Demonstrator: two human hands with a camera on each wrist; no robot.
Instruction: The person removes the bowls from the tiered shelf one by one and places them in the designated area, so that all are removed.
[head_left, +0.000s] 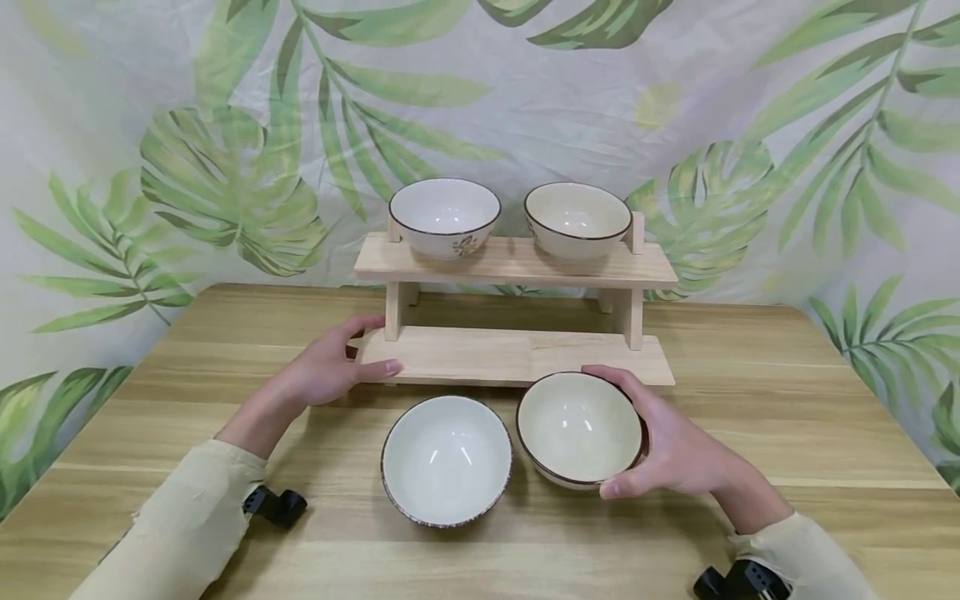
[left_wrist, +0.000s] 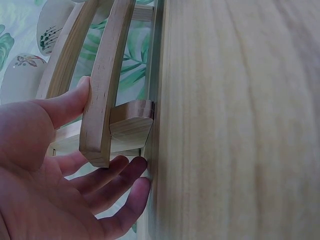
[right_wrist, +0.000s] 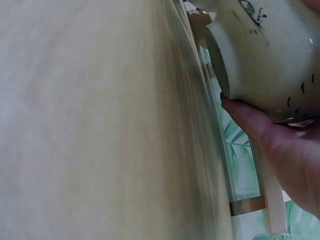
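My left hand (head_left: 327,364) grips the left end of the lower board of a two-tier wooden stand (head_left: 517,354), thumb on top and fingers beneath in the left wrist view. A cream bowl (head_left: 577,427) with a dark rim is in my right hand (head_left: 678,442), the thumb at its near side and fingers round the far right. In the right wrist view this bowl (right_wrist: 270,60) shows small dark markings, its foot raised above the table. Left of it, a white bowl (head_left: 446,462) with a dark speckled rim sits on the table.
On the stand's upper board rest a white bowl (head_left: 445,212) with a flower motif and, to its right, another cream bowl (head_left: 577,218). Behind the wood-grain table (head_left: 750,367) hangs a leaf-print cloth (head_left: 570,100).
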